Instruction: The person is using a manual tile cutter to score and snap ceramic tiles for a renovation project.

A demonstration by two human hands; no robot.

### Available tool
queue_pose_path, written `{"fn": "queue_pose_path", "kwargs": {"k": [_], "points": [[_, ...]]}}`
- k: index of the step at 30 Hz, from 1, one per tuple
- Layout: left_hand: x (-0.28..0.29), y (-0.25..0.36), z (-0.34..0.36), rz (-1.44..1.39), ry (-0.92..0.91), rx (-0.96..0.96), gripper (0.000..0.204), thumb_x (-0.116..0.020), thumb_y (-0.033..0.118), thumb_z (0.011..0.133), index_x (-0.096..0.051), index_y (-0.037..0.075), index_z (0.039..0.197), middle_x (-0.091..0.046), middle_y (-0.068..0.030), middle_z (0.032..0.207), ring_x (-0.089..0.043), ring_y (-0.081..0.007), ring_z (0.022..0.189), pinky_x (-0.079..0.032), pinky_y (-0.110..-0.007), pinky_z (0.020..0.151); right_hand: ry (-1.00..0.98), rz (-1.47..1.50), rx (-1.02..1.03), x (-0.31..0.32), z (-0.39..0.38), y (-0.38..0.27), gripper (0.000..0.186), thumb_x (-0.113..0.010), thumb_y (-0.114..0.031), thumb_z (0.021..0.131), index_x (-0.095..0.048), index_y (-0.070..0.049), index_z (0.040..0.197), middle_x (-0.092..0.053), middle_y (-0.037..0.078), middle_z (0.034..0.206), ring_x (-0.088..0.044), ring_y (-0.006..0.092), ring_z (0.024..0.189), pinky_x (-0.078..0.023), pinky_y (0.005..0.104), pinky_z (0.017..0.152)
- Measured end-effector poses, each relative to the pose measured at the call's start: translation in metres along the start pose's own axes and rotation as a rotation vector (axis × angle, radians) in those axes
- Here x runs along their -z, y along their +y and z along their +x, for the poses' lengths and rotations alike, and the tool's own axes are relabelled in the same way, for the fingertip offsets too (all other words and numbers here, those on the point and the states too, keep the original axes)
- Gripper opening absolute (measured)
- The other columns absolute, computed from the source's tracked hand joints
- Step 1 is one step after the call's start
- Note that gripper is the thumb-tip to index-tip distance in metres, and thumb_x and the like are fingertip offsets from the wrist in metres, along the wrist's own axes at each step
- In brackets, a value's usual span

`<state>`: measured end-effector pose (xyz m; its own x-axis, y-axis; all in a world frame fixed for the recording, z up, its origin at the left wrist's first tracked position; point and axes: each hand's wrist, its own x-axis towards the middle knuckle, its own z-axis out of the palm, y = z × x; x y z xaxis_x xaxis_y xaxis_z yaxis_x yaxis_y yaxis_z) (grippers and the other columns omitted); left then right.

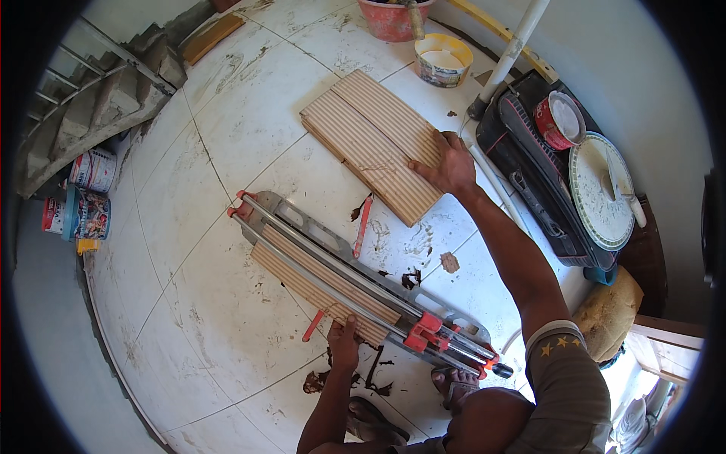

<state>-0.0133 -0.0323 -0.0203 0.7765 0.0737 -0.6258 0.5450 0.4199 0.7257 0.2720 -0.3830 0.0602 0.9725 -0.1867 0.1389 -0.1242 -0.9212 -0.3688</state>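
A long manual tile cutter (302,234) with twin rails and red end pieces lies diagonally on the floor. Under its rails sits a beige ribbed tile (291,276). My left hand (344,344) grips the near edge of this tile, fingers closed, thumb near the rail. The cutter's red carriage (425,331) stands toward its near right end. Beyond the cutter is a flat stack of similar ribbed tiles (370,144), with a long seam across the top. My right hand (454,163) lies on the stack's right edge, fingers spread and thumb apart.
A red stick-like piece (363,227) lies between cutter and stack; another red piece (312,325) is near my left hand. A yellow-rimmed bucket (442,60) and red basin (393,19) stand beyond. At right, a black case (529,181) bears a plate (586,200).
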Motion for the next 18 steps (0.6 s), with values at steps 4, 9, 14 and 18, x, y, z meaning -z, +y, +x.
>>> {"fn": "queue_pose_path", "kwargs": {"k": [4, 9, 14, 18], "points": [[-0.002, 0.002, -0.002, -0.07, -0.003, 0.005, 0.015, -0.066, 0.022, 0.1, -0.061, 0.008, 0.101, -0.063, 0.0002, 0.086, -0.06, -0.0085, 0.074, -0.052, -0.027, 0.064, -0.005, -0.011, 0.002, 0.0, -0.001, 0.0, 0.1, -0.078, -0.064, 0.074, -0.047, -0.003, 0.147, -0.052, 0.02, 0.139, -0.055, 0.0351, 0.126, -0.05, 0.0462, 0.103], [0.002, 0.003, 0.0, -0.075, -0.043, 0.021, 0.015, -0.065, 0.021, 0.1, -0.06, 0.008, 0.105, -0.063, -0.0003, 0.089, -0.063, -0.0106, 0.076, -0.056, -0.03, 0.068, -0.045, 0.003, -0.001, 0.004, -0.004, -0.001, 0.098, -0.074, -0.063, 0.078, -0.045, 0.001, 0.146, -0.051, 0.023, 0.137, -0.051, 0.0375, 0.128, -0.046, 0.0455, 0.106], [0.001, 0.001, 0.0, -0.127, -0.06, 0.04, 0.016, -0.065, 0.021, 0.101, -0.06, 0.007, 0.107, -0.064, -0.0008, 0.091, -0.064, -0.0116, 0.078, -0.058, -0.032, 0.07, -0.042, -0.025, 0.02, 0.003, 0.0, 0.002, 0.1, -0.072, -0.066, 0.078, -0.043, 0.0, 0.148, -0.051, 0.023, 0.138, -0.052, 0.0388, 0.128, -0.045, 0.0465, 0.108], [0.008, -0.001, -0.002, -0.147, -0.095, -0.016, 0.016, -0.064, 0.02, 0.101, -0.06, 0.006, 0.11, -0.065, -0.0016, 0.096, -0.066, -0.0135, 0.084, -0.057, -0.033, 0.076, 0.06, -0.076, 0.034, 0.005, -0.017, -0.003, 0.101, -0.069, -0.07, 0.08, -0.039, -0.003, 0.15, -0.045, 0.026, 0.144, -0.045, 0.043, 0.134, -0.034, 0.0536, 0.114]]}}
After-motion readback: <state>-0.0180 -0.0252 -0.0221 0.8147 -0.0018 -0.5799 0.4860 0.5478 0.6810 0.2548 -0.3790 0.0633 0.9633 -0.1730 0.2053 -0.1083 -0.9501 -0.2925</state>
